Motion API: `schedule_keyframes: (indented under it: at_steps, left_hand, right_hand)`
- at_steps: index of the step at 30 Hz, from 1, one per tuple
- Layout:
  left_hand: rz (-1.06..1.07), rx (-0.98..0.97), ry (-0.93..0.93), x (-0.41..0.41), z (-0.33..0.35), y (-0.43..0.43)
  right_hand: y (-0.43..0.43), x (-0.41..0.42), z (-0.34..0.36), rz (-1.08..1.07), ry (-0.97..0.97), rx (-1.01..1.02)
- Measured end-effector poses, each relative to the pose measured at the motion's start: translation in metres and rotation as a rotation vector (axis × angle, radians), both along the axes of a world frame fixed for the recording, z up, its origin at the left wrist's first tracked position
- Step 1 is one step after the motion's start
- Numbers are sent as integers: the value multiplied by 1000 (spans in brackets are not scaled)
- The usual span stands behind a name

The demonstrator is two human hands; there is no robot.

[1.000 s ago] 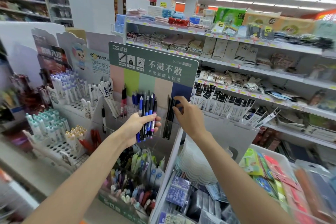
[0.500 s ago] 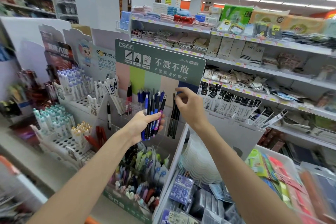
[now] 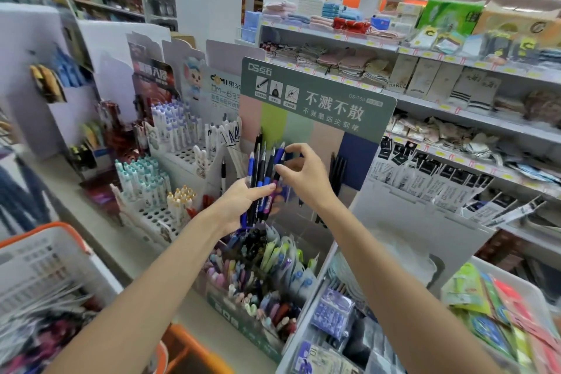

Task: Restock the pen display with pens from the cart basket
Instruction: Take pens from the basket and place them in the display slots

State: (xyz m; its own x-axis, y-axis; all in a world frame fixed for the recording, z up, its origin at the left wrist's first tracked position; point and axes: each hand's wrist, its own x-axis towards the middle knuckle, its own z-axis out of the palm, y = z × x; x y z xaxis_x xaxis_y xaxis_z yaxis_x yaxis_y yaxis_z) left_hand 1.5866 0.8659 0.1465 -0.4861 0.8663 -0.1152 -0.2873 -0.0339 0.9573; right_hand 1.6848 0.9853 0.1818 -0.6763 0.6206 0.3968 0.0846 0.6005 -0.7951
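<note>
**Pens gripped before the display**

At eight o'clock we saw the cart basket (image 3: 36, 264), white with an orange rim. Near the middle, our left hand (image 3: 238, 206) gripped a bundle of pens (image 3: 267, 170) upright. At its three o'clock, our right hand (image 3: 306, 179) pinched the top of one pen in that bundle. At twelve o'clock behind both hands stood the pen display (image 3: 318, 97), with black pens (image 3: 338, 173) in its right slot.

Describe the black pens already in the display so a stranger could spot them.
Find the green-topped display card with pastel stripes. By its navy stripe, right of the right hand, stand the black pens. Unlike the held bundle, they are all black.
</note>
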Motion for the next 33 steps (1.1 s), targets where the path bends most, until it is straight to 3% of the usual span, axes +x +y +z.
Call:
schedule_keyframes:
  at_steps: [3, 7, 9, 18, 23, 27, 33]
  left_hand:
    - [128, -60, 13, -14, -6, -7]
    - [264, -5, -180, -31, -13, -20]
    - [293, 1, -204, -37, -16, -26]
    - [278, 50, -237, -48, -14, -34]
    - [281, 76, -272, -61, -17, -41]
    - [402, 81, -307, -66, -21, -39]
    - [456, 77, -330, -74, -30, -42]
  right_hand:
    - [-2, -6, 5, -61, 125, 27]
    - [8, -14, 32, -202, 409, 66]
    - [12, -23, 44, -235, 433, 152]
    - [24, -67, 31, -186, 59, 484]
    - [23, -70, 26, -225, 195, 468]
    - [12, -71, 19, -198, 266, 427]
    - [-2, -83, -30, -57, -64, 554]
